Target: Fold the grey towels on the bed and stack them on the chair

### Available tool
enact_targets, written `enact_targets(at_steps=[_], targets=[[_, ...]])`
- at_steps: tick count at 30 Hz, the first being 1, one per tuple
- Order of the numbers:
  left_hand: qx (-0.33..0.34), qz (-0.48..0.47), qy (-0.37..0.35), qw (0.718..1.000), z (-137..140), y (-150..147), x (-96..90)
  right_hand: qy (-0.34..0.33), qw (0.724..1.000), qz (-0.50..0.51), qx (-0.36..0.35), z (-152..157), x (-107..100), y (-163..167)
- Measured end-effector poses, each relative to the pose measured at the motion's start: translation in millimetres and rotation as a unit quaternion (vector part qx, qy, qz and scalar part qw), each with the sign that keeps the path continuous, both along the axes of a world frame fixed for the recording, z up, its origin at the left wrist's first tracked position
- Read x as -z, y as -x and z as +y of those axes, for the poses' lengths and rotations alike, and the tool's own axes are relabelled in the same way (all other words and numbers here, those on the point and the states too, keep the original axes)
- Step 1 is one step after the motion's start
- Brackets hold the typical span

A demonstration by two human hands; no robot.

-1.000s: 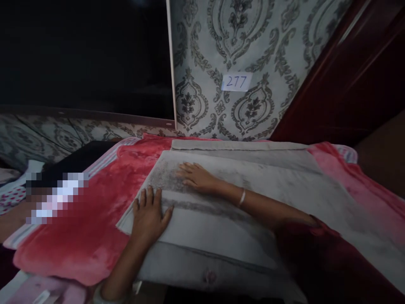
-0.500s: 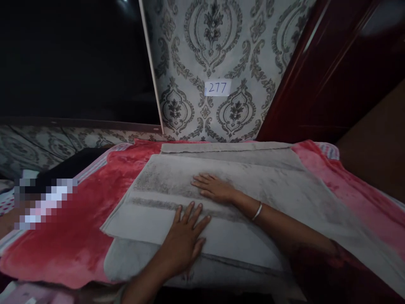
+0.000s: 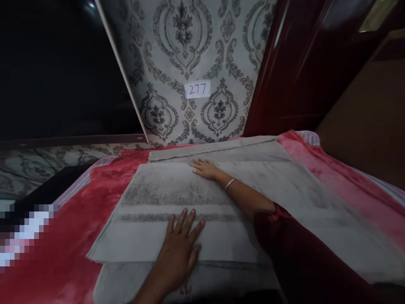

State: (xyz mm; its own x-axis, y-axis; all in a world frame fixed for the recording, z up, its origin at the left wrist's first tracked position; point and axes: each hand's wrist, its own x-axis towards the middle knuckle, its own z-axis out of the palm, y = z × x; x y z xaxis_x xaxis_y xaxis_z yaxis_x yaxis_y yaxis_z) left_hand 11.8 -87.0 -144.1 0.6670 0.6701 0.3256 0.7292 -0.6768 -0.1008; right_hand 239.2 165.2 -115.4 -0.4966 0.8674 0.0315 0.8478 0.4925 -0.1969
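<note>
A large grey plush cloth (image 3: 247, 185), perhaps a blanket, lies folded in layers with darker grey bands across it. My left hand (image 3: 180, 249) rests flat near its front fold, fingers spread and pointing away from me. Farther back, my right hand (image 3: 205, 169) lies palm down close to the far edge of the upper layer, its fingers stretched to the left. A thin light bracelet (image 3: 230, 184) circles the right wrist. Neither hand grips anything. Under the grey cloth spreads a red and pink plush blanket (image 3: 76, 236).
A dark television screen (image 3: 63, 71) stands at the back left. Patterned wallpaper (image 3: 183, 50) behind carries a paper label (image 3: 198, 89) reading 277. A glossy dark red cabinet or door panel (image 3: 294, 76) rises at the right, beside a brown surface (image 3: 367, 114).
My right hand has slid away from me towards the cloth's far edge. My left hand stays spread near the front fold. The camera view has turned slightly to the right.
</note>
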Motion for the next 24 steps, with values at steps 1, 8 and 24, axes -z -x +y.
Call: enact_targets(at_steps=[1,8,24], targets=[[0.002,-0.004,-0.003,1.000,1.2,0.1,1.0,0.009,1.000,0.001,0.005,-3.3,-5.3,0.6],[0.009,-0.023,0.010,1.000,6.6,5.1,3.7,-0.001,1.000,0.022,-0.002,-65.8,-25.5,-26.8],[0.262,0.064,0.191,0.944,24.2,-95.8,-33.4,-0.006,0.996,0.021,-0.090,-104.7,5.7,-106.9]])
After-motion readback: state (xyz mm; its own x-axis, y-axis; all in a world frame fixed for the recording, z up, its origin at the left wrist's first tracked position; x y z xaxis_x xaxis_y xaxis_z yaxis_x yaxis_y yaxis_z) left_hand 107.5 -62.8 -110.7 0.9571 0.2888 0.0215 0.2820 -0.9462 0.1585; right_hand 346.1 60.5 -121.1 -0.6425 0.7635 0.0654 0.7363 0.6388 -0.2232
